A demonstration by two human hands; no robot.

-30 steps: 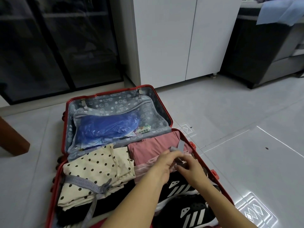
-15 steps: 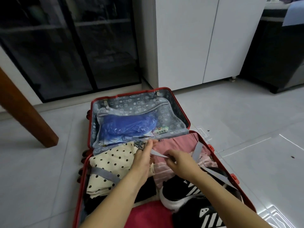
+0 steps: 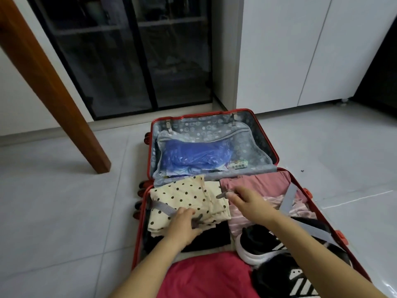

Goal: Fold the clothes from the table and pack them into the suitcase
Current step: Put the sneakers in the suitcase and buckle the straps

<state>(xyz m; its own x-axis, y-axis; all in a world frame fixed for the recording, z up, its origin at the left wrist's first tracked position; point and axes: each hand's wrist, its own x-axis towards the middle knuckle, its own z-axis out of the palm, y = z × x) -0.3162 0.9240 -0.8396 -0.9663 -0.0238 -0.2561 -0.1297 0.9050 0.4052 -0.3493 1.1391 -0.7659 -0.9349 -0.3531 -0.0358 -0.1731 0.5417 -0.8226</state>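
Single wide-angle view from the head, facing forward and steeply down, close above the open red hard-shell suitcase [image 3: 204, 130] on the pale grey tiled floor [image 3: 64, 211]. Across the top edge, farther off — dark glass doors [image 3: 171, 61] and white flat cabinet fronts [image 3: 279, 50].

grey tiled floor [image 3: 64, 211], open red suitcase [image 3: 267, 134], wooden table leg [image 3: 49, 82]

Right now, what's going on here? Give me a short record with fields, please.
container: red suitcase, open on the floor
packed: polka-dot garment, pink garment, black sneakers
lid pocket: blue bag
left hand: grips left strap end over the polka-dot garment
right hand: pinches right strap end
straps: not yet joined
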